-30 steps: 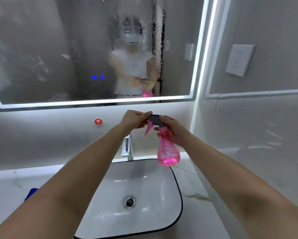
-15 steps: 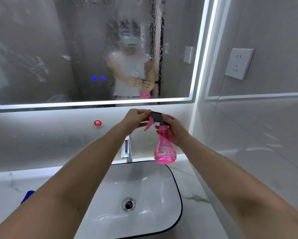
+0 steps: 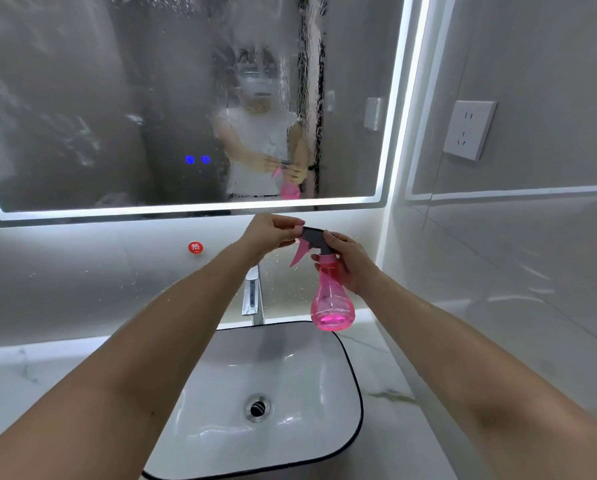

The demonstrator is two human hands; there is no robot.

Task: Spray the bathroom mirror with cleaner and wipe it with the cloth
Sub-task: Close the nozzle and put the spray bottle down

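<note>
A pink see-through spray bottle (image 3: 331, 303) with a dark grey head hangs above the back right of the sink. My right hand (image 3: 347, 259) grips its neck, just under the head. My left hand (image 3: 273, 233) pinches the nozzle tip at the front of the head. Above both hands the lit mirror (image 3: 99, 98) is misted and streaked with running drops. No cloth shows in this view.
A white basin (image 3: 338, 382) with a black rim and a drain sits below the hands, a chrome tap (image 3: 252, 296) behind it. A red round sticker (image 3: 195, 247) is on the wall under the mirror. A wall socket (image 3: 468, 129) is on the right wall.
The bottle and both hands have stayed together with only a slight shift. The view has tilted up a little, and the blue thing at the counter's left edge has dropped out of sight.
</note>
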